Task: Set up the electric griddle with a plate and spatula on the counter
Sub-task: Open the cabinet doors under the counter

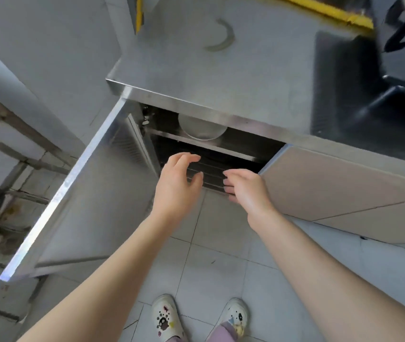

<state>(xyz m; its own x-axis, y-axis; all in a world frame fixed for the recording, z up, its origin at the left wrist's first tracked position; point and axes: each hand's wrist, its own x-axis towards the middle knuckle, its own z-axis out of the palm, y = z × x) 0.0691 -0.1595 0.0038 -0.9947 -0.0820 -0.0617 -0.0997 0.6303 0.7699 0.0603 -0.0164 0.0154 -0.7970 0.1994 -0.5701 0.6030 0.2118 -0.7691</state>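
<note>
From the head view, a stainless steel counter (221, 77) is seen from above, with an open cabinet (211, 154) beneath its front edge. The metal cabinet door (78, 193) is swung out to the left, and a beige door (344, 183) stands closed just right of the opening. On the upper shelf (204, 144) inside, a round pale plate (202, 127) is partly hidden under the counter's lip. Below the shelf a dark slatted rack (211, 169) is visible; what lies deeper in is too dark to tell.

Both bare arms are stretched toward the opening. The left hand (176, 183) is held in front of the rack with the fingers loosely curled and apart, thumb separated, nothing gripped. The right hand (246, 186) is placed just beside it, fingers bent toward the rack's front edge; whether they touch it cannot be told, and nothing is held.

A curved metal piece (223, 35) lies on the counter top, and a yellow pipe (325, 8) runs along the back. A dark stove (381, 95) is blurred at the right. White decorated clogs (167, 317) are seen on the grey tiled floor (221, 255) below. Neither griddle nor spatula can be made out
</note>
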